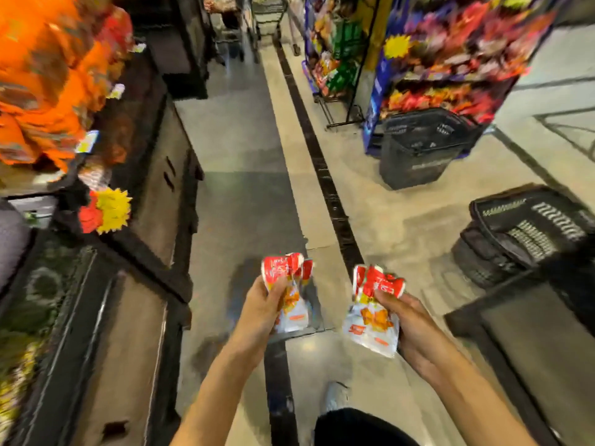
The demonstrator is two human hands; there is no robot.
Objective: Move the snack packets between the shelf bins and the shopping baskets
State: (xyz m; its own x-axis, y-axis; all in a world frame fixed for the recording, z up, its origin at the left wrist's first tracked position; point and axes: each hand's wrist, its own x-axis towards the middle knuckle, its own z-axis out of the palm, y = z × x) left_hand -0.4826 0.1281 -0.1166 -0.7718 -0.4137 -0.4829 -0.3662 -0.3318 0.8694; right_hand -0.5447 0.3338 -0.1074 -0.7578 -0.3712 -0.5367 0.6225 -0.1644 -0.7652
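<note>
Aisle, mid-floor. Left hand (262,305) grips a red-and-white snack packet (291,292) — fingers curled round its crumpled top. Right hand (410,323) pinches a second packet (373,312) likewise. Two black baskets — one far right (418,149), one near right (528,226), both on the floor.

Each hand, left (262,304) and right (415,326), grips a red-and-white snack packet (291,294) over the aisle floor (238,130).

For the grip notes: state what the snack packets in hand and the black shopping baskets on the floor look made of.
Snack packets, held in the left hand and the right hand: likely thin glossy plastic film; tops crumple where gripped. Shopping baskets: probably rigid matte black plastic; moulded slotted walls.
</note>
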